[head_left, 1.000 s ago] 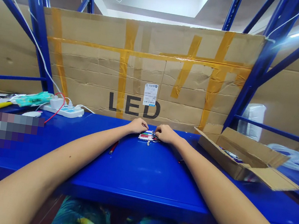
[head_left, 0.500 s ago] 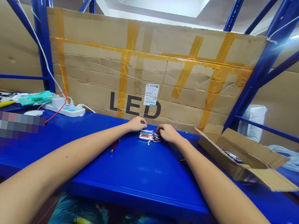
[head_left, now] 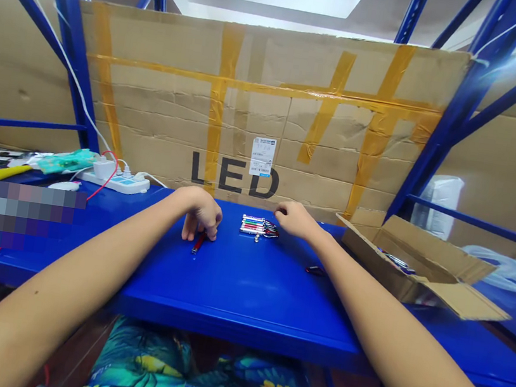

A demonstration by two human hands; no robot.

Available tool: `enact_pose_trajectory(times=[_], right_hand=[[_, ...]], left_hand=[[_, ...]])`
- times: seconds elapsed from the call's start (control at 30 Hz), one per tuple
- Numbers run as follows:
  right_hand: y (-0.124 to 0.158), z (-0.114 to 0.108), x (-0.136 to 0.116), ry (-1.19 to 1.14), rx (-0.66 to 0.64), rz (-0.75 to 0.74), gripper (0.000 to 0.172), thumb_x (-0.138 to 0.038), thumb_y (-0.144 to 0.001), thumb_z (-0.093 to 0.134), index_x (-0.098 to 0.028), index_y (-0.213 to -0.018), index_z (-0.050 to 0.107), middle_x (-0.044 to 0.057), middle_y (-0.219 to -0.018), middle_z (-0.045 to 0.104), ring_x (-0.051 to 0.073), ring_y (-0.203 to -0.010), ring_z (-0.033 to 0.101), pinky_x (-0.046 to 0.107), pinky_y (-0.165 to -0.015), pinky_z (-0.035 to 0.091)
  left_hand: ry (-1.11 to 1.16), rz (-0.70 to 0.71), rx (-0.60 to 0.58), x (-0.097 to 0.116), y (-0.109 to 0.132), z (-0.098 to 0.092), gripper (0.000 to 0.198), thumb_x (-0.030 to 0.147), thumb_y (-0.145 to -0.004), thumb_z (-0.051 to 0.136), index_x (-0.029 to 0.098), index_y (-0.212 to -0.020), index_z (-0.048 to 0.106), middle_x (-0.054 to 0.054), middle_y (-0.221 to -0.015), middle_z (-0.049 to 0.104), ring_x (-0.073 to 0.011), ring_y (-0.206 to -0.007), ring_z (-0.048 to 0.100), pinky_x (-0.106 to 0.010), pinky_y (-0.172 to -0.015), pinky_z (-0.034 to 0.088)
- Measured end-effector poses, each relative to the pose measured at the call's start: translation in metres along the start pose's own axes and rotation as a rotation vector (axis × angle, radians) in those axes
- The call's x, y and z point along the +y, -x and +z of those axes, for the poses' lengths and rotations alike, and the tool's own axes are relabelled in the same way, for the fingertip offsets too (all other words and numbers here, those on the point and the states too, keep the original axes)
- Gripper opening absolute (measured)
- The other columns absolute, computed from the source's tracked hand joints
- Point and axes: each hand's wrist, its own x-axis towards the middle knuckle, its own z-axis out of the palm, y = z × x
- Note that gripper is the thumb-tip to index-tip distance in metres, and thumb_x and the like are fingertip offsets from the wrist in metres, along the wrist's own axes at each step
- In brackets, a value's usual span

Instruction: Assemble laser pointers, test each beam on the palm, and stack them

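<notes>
My left hand (head_left: 203, 213) reaches down over a single red pen-like tube (head_left: 198, 245) with a metal end, thumb and fingers closed about its far part. The contact itself is partly hidden by the fingers. At the middle of the blue table lies a neat row of slim, shiny pen-like tubes (head_left: 253, 225) in several colours, with small metal rings and chains at their right ends. Just beyond those rings is my right hand (head_left: 296, 219), fingers curled in, with nothing visible in them. A dark red small item (head_left: 314, 270) lies near my right forearm.
An open cardboard box (head_left: 381, 272) with more shiny tubes inside stands at right. On the left are a white power strip (head_left: 118, 182) with cables and a turquoise plastic bag (head_left: 68, 160). A large taped carton (head_left: 164, 110) marked LED closes off the back.
My left hand has moved left and nearer, from the row of tubes to the single red tube. My right hand stays beside the row. The view has tilted slightly down.
</notes>
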Motion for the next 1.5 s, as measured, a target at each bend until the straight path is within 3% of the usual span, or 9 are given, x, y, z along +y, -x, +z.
enact_pose_trajectory(times=[0.13,0.23,0.43,0.6,0.8,1.03,1.17,1.23,1.5], right_hand=[[0.006,-0.005,-0.021,-0.038,-0.011,-0.061,0.023,-0.016,-0.082,0.046,-0.015,-0.079,0.068,0.008,-0.085,0.071,0.017,-0.076,0.059,0.024,-0.064,0.037],[0.015,-0.012,-0.042,-0.019,-0.076,-0.071,0.022,-0.023,-0.082,0.047,-0.015,-0.073,0.066,0.008,-0.076,0.069,0.016,-0.067,0.056,0.025,-0.059,0.035],[0.034,-0.018,-0.078,-0.121,-0.604,-0.047,0.043,-0.059,-0.077,0.058,-0.017,-0.070,0.062,0.003,-0.061,0.062,0.015,-0.054,0.055,0.026,-0.053,0.039],[0.041,-0.020,-0.084,-0.056,-0.728,-0.110,0.021,-0.034,-0.076,0.061,-0.017,-0.065,0.059,0.001,-0.060,0.060,0.014,-0.055,0.054,0.026,-0.055,0.040],[0.047,-0.041,-0.061,0.093,-0.965,0.006,0.010,-0.026,-0.065,0.064,-0.016,-0.065,0.061,0.001,-0.061,0.060,0.014,-0.053,0.052,0.027,-0.050,0.037],[0.052,-0.047,-0.054,0.131,-0.821,0.022,0.024,-0.037,-0.066,0.070,-0.018,-0.080,0.068,0.002,-0.071,0.065,0.017,-0.061,0.056,0.027,-0.053,0.036],[0.050,-0.042,-0.055,0.099,-0.792,-0.063,0.019,-0.036,-0.073,0.066,-0.019,-0.081,0.067,0.001,-0.073,0.065,0.016,-0.064,0.055,0.027,-0.055,0.034],[0.049,-0.041,-0.054,0.079,-0.799,-0.087,0.015,-0.034,-0.075,0.065,-0.019,-0.080,0.066,0.001,-0.073,0.065,0.016,-0.065,0.055,0.027,-0.055,0.034],[0.050,-0.039,-0.053,0.067,-0.807,-0.059,0.015,-0.033,-0.076,0.064,-0.019,-0.076,0.064,0.001,-0.071,0.066,0.016,-0.064,0.055,0.027,-0.056,0.034]], left_hand=[[-0.049,0.047,-0.034,0.008,-0.007,0.003,0.012,0.021,-0.066,0.065,0.016,-0.075,0.057,-0.008,-0.060,0.067,-0.0256,-0.062,0.068,-0.041,-0.068,0.058],[-0.028,0.102,0.040,0.016,-0.010,0.008,0.006,0.015,-0.067,0.061,0.015,-0.071,0.057,-0.007,-0.062,0.068,-0.0228,-0.061,0.069,-0.038,-0.072,0.057],[0.137,0.193,0.242,0.048,-0.021,0.030,0.004,0.016,-0.069,0.060,0.013,-0.066,0.061,-0.008,-0.061,0.070,-0.0208,-0.064,0.069,-0.031,-0.070,0.055],[0.137,0.265,0.399,0.057,-0.024,0.038,0.012,0.019,-0.069,0.068,0.014,-0.062,0.059,-0.007,-0.058,0.069,-0.0195,-0.059,0.067,-0.028,-0.065,0.052],[0.144,0.292,0.222,0.051,-0.014,0.036,0.015,0.015,-0.074,0.067,0.014,-0.067,0.054,-0.002,-0.056,0.065,-0.0169,-0.049,0.065,-0.029,-0.059,0.053],[0.043,0.326,0.252,0.053,-0.007,0.035,0.015,0.022,-0.072,0.069,0.015,-0.081,0.060,-0.001,-0.058,0.064,-0.0159,-0.048,0.062,-0.028,-0.054,0.049],[-0.167,0.546,0.712,0.053,-0.021,0.033,0.010,0.017,-0.078,0.057,0.014,-0.073,0.065,-0.004,-0.068,0.067,-0.0136,-0.062,0.059,-0.024,-0.058,0.041],[-0.248,0.634,0.832,0.054,-0.030,0.034,0.013,0.012,-0.077,0.055,0.013,-0.074,0.068,-0.006,-0.072,0.068,-0.0155,-0.067,0.058,-0.025,-0.060,0.038],[-0.305,0.807,0.757,0.058,-0.048,0.041,0.015,0.007,-0.074,0.057,0.013,-0.071,0.070,-0.006,-0.074,0.067,-0.0170,-0.071,0.057,-0.026,-0.067,0.040]])
